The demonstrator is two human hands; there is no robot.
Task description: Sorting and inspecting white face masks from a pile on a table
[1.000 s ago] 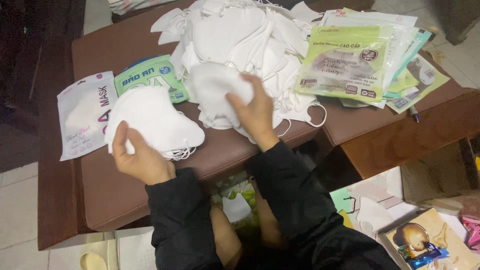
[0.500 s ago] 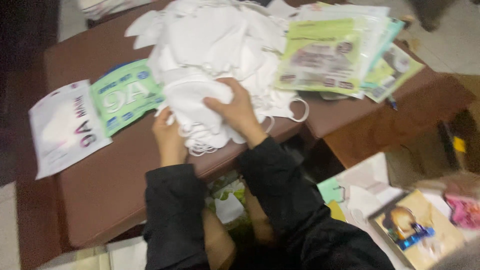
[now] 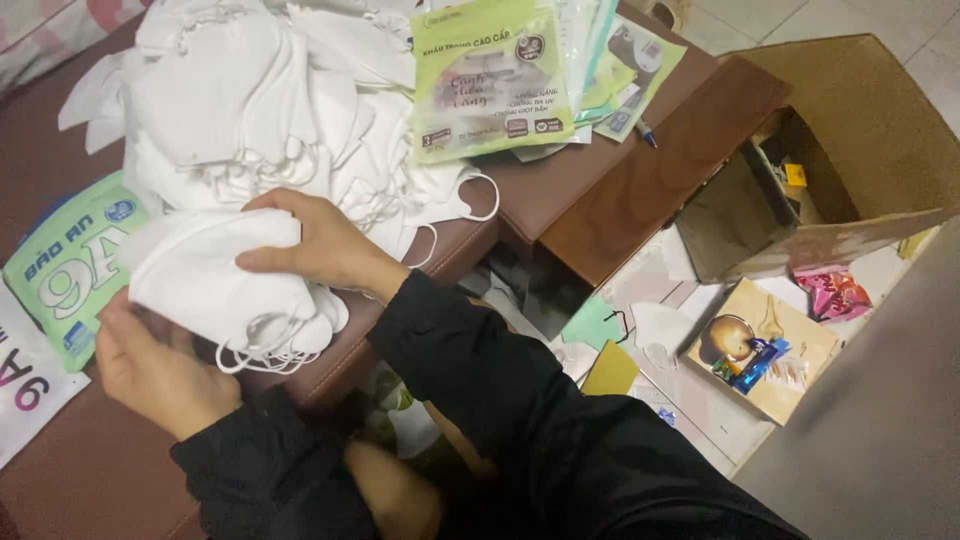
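Observation:
A small stack of white face masks [image 3: 215, 280] lies between my hands at the near edge of a brown padded surface [image 3: 110, 480]. My left hand [image 3: 160, 370] cups the stack from below and behind. My right hand [image 3: 320, 245] presses flat on top of it, fingers stretched left. Ear loops dangle from the stack's lower edge. Behind it spreads a large loose heap of white masks [image 3: 260, 100]. Both arms wear black sleeves.
Green printed mask packets [image 3: 490, 75] lie stacked at the back, a green packet [image 3: 65, 265] and a white one [image 3: 25, 390] at the left. A pen [image 3: 645, 132] sits by the packets. On the floor at the right stand an open cardboard box [image 3: 850, 150] and scattered papers and wrappers.
My left hand carried its masks rightward and joined them with those under my right hand into one stack. The camera swung to the right, bringing the cardboard box into view.

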